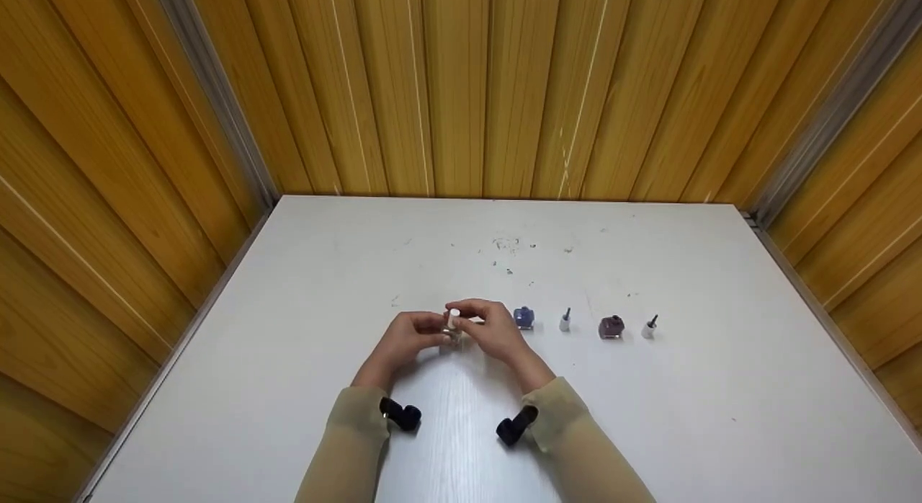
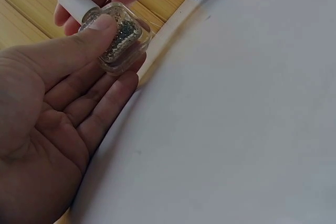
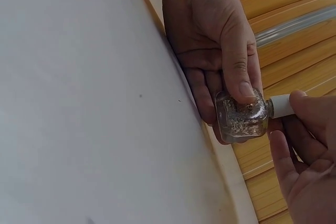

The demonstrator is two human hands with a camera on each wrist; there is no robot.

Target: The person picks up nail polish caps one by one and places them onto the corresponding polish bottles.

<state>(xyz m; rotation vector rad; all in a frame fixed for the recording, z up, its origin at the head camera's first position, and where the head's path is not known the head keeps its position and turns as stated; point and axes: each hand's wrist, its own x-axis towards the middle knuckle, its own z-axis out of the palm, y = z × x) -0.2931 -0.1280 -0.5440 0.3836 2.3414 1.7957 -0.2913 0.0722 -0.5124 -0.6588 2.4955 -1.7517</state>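
My left hand (image 1: 407, 339) holds a small clear nail polish bottle (image 2: 124, 39) with glitter inside, its thumb on the front and fingers behind the glass. The bottle's white cap (image 3: 282, 105) is pinched between the thumb and fingers of my right hand (image 1: 497, 331). Cap and bottle neck meet in both wrist views. Just right of my right hand stands an uncapped blue nail polish bottle (image 1: 524, 318), and beyond it a white cap (image 1: 565, 321) with its brush pointing up.
Farther right are an uncapped dark purple nail polish bottle (image 1: 611, 327) and another white cap (image 1: 650, 328), brush up. They stand on a white table (image 1: 238, 388) with dark specks (image 1: 506, 243) toward the back. Wood-patterned panels (image 1: 454, 92) enclose its back and sides.
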